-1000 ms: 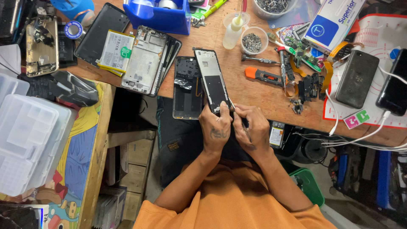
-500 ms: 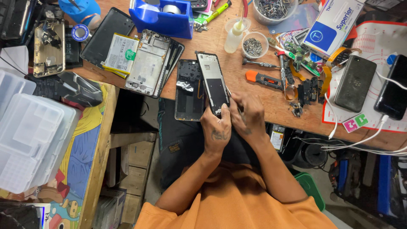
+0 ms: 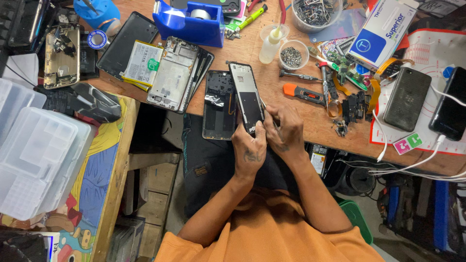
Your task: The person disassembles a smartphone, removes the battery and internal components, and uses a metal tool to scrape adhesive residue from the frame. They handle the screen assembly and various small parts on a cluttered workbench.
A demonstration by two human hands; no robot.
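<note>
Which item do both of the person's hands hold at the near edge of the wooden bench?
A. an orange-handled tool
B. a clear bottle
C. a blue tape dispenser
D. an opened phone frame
D: the left hand and right hand both grip the lower end of the opened phone frame, which juts out over the bench.

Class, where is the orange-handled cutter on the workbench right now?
The orange-handled cutter lies on the wooden bench just beyond the right hand, below the small cup of screws.

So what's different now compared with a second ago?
Very little. Both hands, left hand and right hand, keep their hold on the opened phone frame, which stays tilted over the desk edge. The phone back beside it and the orange-handled tool lie unmoved.
</note>
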